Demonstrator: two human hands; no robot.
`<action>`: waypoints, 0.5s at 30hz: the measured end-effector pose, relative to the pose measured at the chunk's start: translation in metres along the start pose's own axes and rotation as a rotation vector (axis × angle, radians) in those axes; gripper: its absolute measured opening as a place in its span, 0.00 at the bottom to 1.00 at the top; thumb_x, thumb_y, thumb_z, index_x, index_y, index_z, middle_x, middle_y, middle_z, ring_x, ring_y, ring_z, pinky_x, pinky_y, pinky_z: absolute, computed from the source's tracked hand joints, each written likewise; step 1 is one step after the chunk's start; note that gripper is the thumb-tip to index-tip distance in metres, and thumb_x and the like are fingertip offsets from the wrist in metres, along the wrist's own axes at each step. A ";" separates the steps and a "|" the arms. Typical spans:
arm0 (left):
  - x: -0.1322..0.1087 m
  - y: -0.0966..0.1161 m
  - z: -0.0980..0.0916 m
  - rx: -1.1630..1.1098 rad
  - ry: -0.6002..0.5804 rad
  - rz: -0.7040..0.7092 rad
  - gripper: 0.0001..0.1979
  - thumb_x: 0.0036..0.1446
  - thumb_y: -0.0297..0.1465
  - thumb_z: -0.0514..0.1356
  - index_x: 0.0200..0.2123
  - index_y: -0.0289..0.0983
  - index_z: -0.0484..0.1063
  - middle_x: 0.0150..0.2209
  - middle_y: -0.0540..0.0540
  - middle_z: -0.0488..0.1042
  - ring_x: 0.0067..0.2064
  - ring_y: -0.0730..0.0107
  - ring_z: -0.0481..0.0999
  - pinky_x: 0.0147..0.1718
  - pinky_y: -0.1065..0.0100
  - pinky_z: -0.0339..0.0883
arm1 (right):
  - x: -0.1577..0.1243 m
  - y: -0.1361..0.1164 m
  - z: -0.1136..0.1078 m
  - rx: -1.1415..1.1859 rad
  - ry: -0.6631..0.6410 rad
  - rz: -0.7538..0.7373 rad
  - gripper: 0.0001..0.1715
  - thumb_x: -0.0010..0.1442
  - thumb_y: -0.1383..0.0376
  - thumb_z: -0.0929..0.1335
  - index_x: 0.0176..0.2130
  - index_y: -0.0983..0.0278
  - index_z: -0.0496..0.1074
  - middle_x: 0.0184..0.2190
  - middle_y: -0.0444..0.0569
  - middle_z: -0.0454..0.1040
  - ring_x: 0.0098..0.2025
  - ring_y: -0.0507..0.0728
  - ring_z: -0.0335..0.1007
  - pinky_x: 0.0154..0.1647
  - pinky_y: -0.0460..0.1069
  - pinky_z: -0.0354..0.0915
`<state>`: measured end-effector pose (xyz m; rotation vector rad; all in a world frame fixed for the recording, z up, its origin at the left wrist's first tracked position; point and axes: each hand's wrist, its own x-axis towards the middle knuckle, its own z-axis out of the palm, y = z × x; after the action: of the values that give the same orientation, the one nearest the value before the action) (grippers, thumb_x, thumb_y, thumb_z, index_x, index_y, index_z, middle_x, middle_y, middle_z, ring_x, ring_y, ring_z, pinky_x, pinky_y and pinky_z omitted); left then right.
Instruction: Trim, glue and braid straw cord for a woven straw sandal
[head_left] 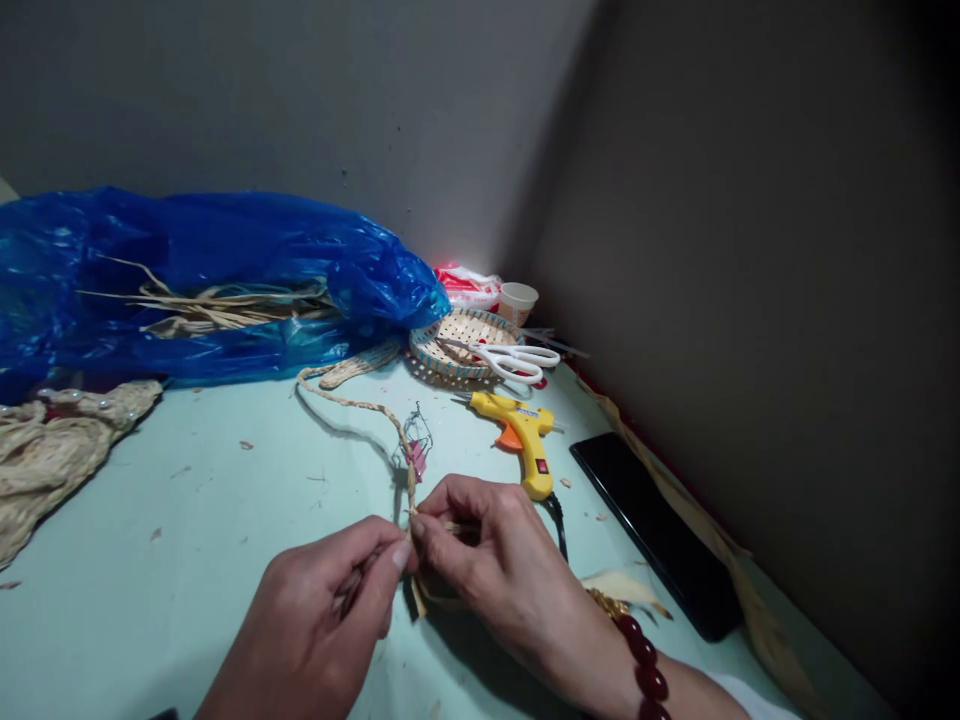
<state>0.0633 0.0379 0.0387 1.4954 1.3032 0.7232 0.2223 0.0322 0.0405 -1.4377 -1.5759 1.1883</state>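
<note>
A thin braid of straw-coloured fibre [375,406] runs from the back of the table toward me and ends between my hands. My left hand [330,610] pinches its near end between thumb and forefinger. Right beside it, my right hand [495,570] also pinches the braid, a little farther up; the fingertips of both hands almost touch. Loose strands stick out below the fingers. A pink clip [416,460] with a tangle of fine wire lies against the braid just beyond my hands. A beaded bracelet [643,655] circles my right wrist.
A yellow glue gun [525,430] lies beyond my right hand, near a black phone [660,540]. White-handled scissors [517,360] rest on a woven basket [431,350] by a paper cup [517,300]. A blue plastic bag [262,230] holds dry strands. Braided work [67,440] lies left.
</note>
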 end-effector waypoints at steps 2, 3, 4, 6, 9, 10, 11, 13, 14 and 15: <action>-0.002 -0.006 0.004 0.227 0.034 0.213 0.17 0.60 0.37 0.54 0.20 0.41 0.66 0.17 0.54 0.63 0.20 0.72 0.63 0.23 0.70 0.57 | 0.001 0.001 0.001 0.044 -0.014 0.007 0.12 0.63 0.64 0.63 0.29 0.65 0.69 0.21 0.41 0.66 0.24 0.48 0.57 0.24 0.43 0.54; -0.003 -0.011 0.005 0.336 0.042 0.341 0.15 0.62 0.34 0.54 0.21 0.41 0.67 0.18 0.54 0.65 0.20 0.73 0.66 0.23 0.71 0.59 | 0.001 0.001 0.001 0.068 -0.018 0.010 0.13 0.63 0.64 0.64 0.29 0.66 0.70 0.22 0.42 0.67 0.24 0.49 0.58 0.24 0.44 0.54; -0.003 -0.016 0.006 0.422 0.033 0.469 0.13 0.62 0.31 0.53 0.24 0.41 0.68 0.19 0.53 0.68 0.21 0.73 0.69 0.23 0.72 0.61 | 0.002 0.001 0.002 0.092 -0.019 0.013 0.13 0.63 0.63 0.64 0.29 0.66 0.70 0.22 0.42 0.67 0.24 0.49 0.59 0.25 0.44 0.54; -0.001 -0.028 0.007 0.569 -0.007 0.705 0.11 0.62 0.26 0.52 0.29 0.40 0.69 0.22 0.51 0.72 0.22 0.71 0.73 0.22 0.72 0.64 | 0.005 0.002 0.002 0.165 -0.030 0.035 0.12 0.61 0.63 0.66 0.28 0.66 0.71 0.22 0.42 0.66 0.25 0.49 0.58 0.25 0.44 0.54; 0.000 -0.039 0.008 0.778 -0.072 0.830 0.13 0.59 0.20 0.48 0.34 0.38 0.70 0.25 0.47 0.74 0.23 0.65 0.77 0.21 0.69 0.68 | 0.009 0.003 0.003 0.351 -0.077 0.110 0.10 0.59 0.64 0.67 0.28 0.68 0.72 0.22 0.43 0.66 0.24 0.48 0.56 0.25 0.44 0.52; -0.001 -0.041 0.008 0.842 -0.073 0.817 0.15 0.57 0.18 0.46 0.36 0.37 0.70 0.27 0.46 0.75 0.24 0.63 0.77 0.21 0.67 0.70 | 0.010 0.004 0.003 0.414 -0.098 0.134 0.10 0.58 0.64 0.68 0.28 0.69 0.72 0.21 0.42 0.66 0.23 0.48 0.56 0.25 0.44 0.51; -0.002 -0.041 0.008 0.892 -0.072 0.811 0.17 0.55 0.17 0.45 0.38 0.37 0.70 0.28 0.45 0.76 0.24 0.62 0.77 0.22 0.65 0.71 | 0.011 0.004 0.003 0.461 -0.113 0.156 0.10 0.57 0.64 0.69 0.28 0.69 0.72 0.21 0.42 0.65 0.22 0.47 0.54 0.24 0.44 0.50; -0.005 -0.038 0.007 0.917 -0.052 0.866 0.16 0.55 0.18 0.46 0.39 0.37 0.70 0.31 0.43 0.77 0.27 0.59 0.78 0.23 0.63 0.71 | 0.011 0.002 0.001 0.506 -0.123 0.184 0.10 0.56 0.64 0.70 0.27 0.70 0.72 0.20 0.42 0.66 0.21 0.46 0.53 0.23 0.44 0.48; -0.006 -0.035 0.006 0.879 -0.032 0.903 0.14 0.57 0.20 0.48 0.38 0.37 0.70 0.31 0.43 0.76 0.28 0.59 0.78 0.25 0.63 0.71 | 0.011 0.001 0.000 0.511 -0.119 0.184 0.09 0.56 0.65 0.70 0.28 0.70 0.72 0.21 0.43 0.67 0.21 0.46 0.54 0.23 0.44 0.48; -0.007 -0.031 0.005 0.809 0.001 0.920 0.11 0.59 0.22 0.50 0.37 0.38 0.70 0.30 0.44 0.75 0.29 0.60 0.77 0.26 0.64 0.71 | 0.010 0.000 -0.001 0.513 -0.112 0.178 0.08 0.56 0.66 0.70 0.28 0.69 0.72 0.22 0.43 0.69 0.22 0.47 0.55 0.23 0.44 0.49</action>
<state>0.0548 0.0276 0.0094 2.8283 0.8784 0.7747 0.2220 0.0422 0.0400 -1.1995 -1.1097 1.6573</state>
